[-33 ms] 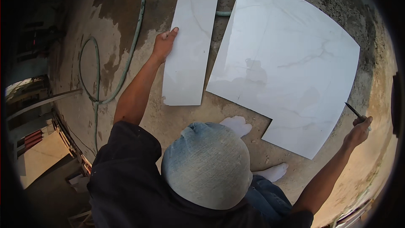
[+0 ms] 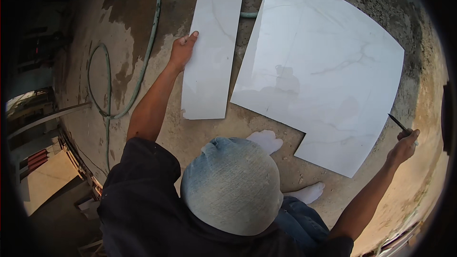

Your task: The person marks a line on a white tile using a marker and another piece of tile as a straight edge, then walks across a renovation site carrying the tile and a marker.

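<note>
My left hand (image 2: 182,52) grips the left edge of a narrow white tile strip (image 2: 209,71). Its thumb lies on top, and the other fingers are partly hidden. Grey marble-like veins run across the strip, and its near left corner looks chipped. To the right, across a tapering gap, lies a large white veined tile (image 2: 328,85) with a rectangular notch cut from its near side. A slim dark pen (image 2: 396,122) is pinched in my right hand (image 2: 404,148), its tip pointing at the large tile's right edge. Whether the tip touches the tile I cannot tell.
A green hose (image 2: 154,28) loops over the stained concrete floor (image 2: 128,62) at left and passes behind the tiles. My white-socked feet (image 2: 265,141) stand near the notch. A rounded faded denim shape (image 2: 231,188) hides the floor at lower middle. Boards (image 2: 47,178) lie at far left.
</note>
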